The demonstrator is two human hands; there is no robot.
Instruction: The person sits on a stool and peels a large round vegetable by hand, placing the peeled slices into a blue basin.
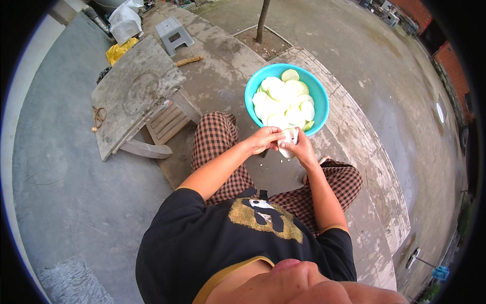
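Just in front of my knees stands a turquoise plastic basin (324, 102), heaped with pale green-rimmed vegetable slices (281, 98). Over its near rim, both hands meet on one round white slice (287, 151). My left hand (264, 140) pinches its left edge with thumb and fingertips. The right side of that slice is in my right hand (303, 147), the thumb lying across its face. A small dark spot or hole shows near the slice's middle. Some fingers are hidden behind it. Several small white bits (281, 161) lie on the concrete below.
To the left is a worn wooden table (140, 83) with a loop of cord (99, 117) on it and a slatted wooden seat (167, 123) beneath. A grey plastic stool (172, 32) stands beyond. Ahead rises a thin tree trunk (262, 21). The concrete step's edge (364, 114) runs along the right.
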